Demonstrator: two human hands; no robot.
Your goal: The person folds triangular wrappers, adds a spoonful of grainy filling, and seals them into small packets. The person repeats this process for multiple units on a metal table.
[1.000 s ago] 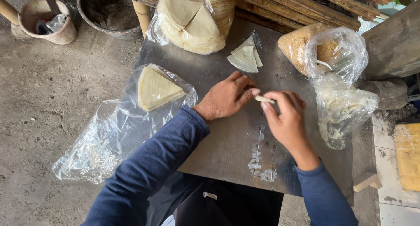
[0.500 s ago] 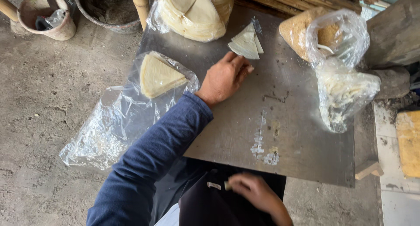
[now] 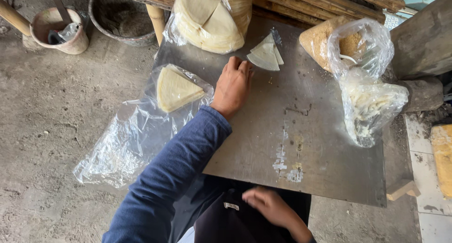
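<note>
Head view: I am looking down on a grey metal tabletop (image 3: 329,167). My left hand (image 3: 233,85) is lying palm down and open on it, fingers spread flat and gripping nothing, fingertips just touching the small pile of triangular wrappers (image 3: 265,54); the flat palm seems to be steadying the pile's near edge. My right hand (image 3: 270,206) is sitting below the tabletop's near edge, by my dark clothing; I cannot tell whether it is open or closed on anything. A second stack of triangular wrappers (image 3: 175,87) is resting inside a clear plastic bag (image 3: 117,144) draped off the left side, probably to keep it from drying. A large bagged stack of wrappers (image 3: 212,17) is standing at the far edge. Two bags of filling (image 3: 358,59) are sitting at right, mouths open, likely for easy reach.
</note>
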